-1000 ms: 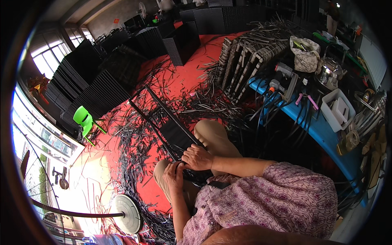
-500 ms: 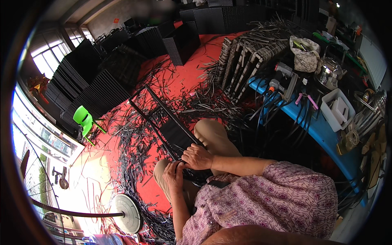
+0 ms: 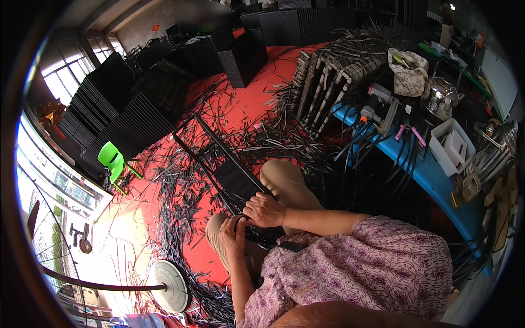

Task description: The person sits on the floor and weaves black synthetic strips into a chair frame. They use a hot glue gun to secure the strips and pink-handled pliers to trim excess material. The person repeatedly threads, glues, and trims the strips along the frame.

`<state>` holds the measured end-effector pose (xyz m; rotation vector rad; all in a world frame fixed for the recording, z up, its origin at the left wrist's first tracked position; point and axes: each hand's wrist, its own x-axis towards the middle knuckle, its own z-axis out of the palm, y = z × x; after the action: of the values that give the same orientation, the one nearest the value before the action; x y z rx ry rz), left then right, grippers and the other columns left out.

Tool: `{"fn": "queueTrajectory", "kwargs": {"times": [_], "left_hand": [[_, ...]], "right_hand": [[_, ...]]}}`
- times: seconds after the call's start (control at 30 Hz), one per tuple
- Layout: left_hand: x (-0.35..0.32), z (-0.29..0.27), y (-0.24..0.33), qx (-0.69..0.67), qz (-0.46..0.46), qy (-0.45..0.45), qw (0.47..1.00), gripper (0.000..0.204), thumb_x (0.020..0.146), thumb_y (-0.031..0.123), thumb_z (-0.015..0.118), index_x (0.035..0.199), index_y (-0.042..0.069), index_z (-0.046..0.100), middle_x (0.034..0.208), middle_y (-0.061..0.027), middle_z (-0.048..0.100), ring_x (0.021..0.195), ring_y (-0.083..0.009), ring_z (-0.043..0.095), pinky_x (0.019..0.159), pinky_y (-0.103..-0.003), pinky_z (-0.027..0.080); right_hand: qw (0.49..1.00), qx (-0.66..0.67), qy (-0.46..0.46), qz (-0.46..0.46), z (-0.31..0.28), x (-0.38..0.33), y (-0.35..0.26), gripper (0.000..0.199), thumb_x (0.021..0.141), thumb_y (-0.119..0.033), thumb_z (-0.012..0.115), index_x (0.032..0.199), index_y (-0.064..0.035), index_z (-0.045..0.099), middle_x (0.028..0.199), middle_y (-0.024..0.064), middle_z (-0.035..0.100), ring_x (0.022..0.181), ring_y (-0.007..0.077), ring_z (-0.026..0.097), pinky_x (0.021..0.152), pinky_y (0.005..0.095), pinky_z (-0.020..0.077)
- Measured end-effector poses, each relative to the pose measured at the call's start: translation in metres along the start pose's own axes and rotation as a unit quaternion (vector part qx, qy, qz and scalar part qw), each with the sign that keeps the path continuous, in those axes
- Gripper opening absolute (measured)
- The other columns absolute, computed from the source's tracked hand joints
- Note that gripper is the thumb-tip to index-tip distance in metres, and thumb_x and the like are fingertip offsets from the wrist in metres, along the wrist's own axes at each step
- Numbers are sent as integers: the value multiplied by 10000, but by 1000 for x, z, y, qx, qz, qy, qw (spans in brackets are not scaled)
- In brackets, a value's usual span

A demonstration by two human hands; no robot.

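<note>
Head view: nearest, the left hand [image 3: 232, 235] and right hand [image 3: 265, 211] meet at the near end of a black frame [image 3: 237, 180], fingers curled in close together. I cannot tell whether they pinch the frame itself or a strip, since the fingers hide that spot. The frame slants away from between the person's bent knees [image 3: 283, 183], its dark panel towards the hands and its open bars farther off. Loose black strips [image 3: 262, 143] lie around it on the red floor [image 3: 279, 61]. Left of the frame and nearer the person is a round pale base [image 3: 170, 286] with a pole. To its right runs a blue table [image 3: 437, 191] bearing a white bin [image 3: 440, 158], a pink-handled tool [image 3: 420, 136] and a grey-and-orange power tool [image 3: 377, 104]. Beyond the frame, to the left, stands a green chair [image 3: 112, 158], then stacked black woven pieces [image 3: 123, 123]; beyond it to the right lean striped woven frames [image 3: 328, 82].
</note>
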<state>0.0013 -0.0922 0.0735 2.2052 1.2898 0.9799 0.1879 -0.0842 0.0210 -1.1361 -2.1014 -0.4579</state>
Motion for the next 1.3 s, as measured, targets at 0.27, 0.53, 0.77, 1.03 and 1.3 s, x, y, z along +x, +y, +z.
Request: {"fn": "queueTrajectory", "kwargs": {"times": [0.27,0.53,0.77,1.03,1.3], "left_hand": [[0,2,-2,-13,8,5,1000,273,956,252,653,1001,-7,725,911,-144,705,871,-320,675,818,-385,501],[1,9,-11,-32,57,54,996,179,922,195,704,947,22,739,797,-139,662,748,-320,655,707,-407,497],[0,6,-11,-22,15,9,1000,252,955,219,655,999,-20,723,918,-147,716,869,-318,682,819,-380,506],[0,4,-7,-15,7,15,1000,246,947,231,664,984,0,738,919,-134,723,874,-304,690,821,-377,506],[1,0,2,6,-5,11,1000,263,947,261,665,979,14,747,921,-117,729,880,-300,692,826,-369,501]], "right_hand": [[999,5,-40,9,-3,-1,-2,284,893,-374,683,879,-106,591,830,42,581,832,216,592,791,381,419],[999,6,-37,6,-1,-1,-1,291,895,-383,676,873,-107,585,825,45,582,825,220,593,789,380,418],[999,11,-32,6,0,-1,0,285,896,-377,673,871,-108,581,830,47,585,823,223,598,785,385,420],[999,7,-50,8,-3,1,-1,286,896,-379,676,877,-108,586,833,46,589,825,225,600,790,385,422],[998,22,-45,23,-5,1,-2,307,883,-400,692,874,-110,592,842,47,592,848,223,601,796,386,423]]}}
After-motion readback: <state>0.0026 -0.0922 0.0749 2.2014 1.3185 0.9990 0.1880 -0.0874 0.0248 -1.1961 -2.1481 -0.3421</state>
